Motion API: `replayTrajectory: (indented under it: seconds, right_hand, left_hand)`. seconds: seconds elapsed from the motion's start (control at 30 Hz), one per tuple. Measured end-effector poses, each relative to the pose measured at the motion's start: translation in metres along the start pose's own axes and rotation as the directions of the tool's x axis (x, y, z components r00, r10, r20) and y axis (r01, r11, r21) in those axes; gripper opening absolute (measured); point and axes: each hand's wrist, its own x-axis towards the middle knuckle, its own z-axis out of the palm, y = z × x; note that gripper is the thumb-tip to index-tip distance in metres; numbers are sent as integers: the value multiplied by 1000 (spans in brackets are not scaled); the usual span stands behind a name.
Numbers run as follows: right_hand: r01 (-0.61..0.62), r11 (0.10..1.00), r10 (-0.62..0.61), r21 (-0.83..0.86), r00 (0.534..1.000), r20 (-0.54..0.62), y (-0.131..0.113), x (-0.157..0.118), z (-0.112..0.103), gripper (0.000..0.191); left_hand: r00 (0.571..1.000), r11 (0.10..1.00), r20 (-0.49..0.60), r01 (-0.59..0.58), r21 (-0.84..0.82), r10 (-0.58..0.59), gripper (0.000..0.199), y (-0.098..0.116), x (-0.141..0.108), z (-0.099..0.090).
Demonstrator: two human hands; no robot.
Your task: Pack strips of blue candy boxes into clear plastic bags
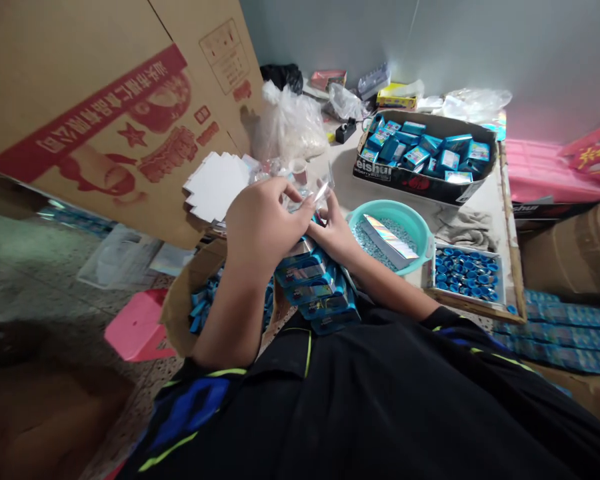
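Observation:
My left hand (267, 223) is closed, thumb and fingertips pinching at a piece of clear plastic film (323, 195). Close against it, my right hand (334, 233) is closed too, its thumb and fingers around the lower part of the same film. Below both hands a stepped row of shiny blue packs (310, 288) hangs between my forearms and rests toward my lap. My fingers hide the top of that row, so I cannot tell how the film joins it.
On the table stand a black carton (415, 185) of blue packs, a turquoise basin (427, 223) of small pale pieces with a shiny card, and a white tray (501, 267) of small blue caps. White cards (215, 183) lie left, beside a large cardboard box (105, 100). A pink stool (135, 327) stands lower left.

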Motion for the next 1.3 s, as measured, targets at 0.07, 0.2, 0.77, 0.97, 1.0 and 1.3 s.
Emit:
replayTrajectory:
  seconds: [0.07,0.2,0.77,0.97,1.0,1.3]
  right_hand:
    - [-20,999,21,48,999,-26,-2,8,2,102]
    - [5,996,-1,94,999,-48,-2,18,3,100]
    - [37,985,-52,-166,994,-92,-1,17,-20,77]
    - [116,976,-129,-187,990,-62,-2,11,-25,59]
    - [110,977,-125,-185,990,-69,-2,10,-25,59]
    - [120,982,-130,-149,990,-60,0,7,-25,58]
  left_hand:
    - [1000,1000,1,-4,22,4,25,4,2,-1]
    - [999,999,45,-15,41,13,12,11,0,-12]
    - [968,959,7,-251,133,252,21,-27,-39,-28]
    - [997,999,-70,30,-31,-32,14,-38,-52,-15]
    - [996,996,-72,51,-69,-56,15,-39,-54,-12]
    - [821,892,-352,-396,217,450,45,-57,-85,9]
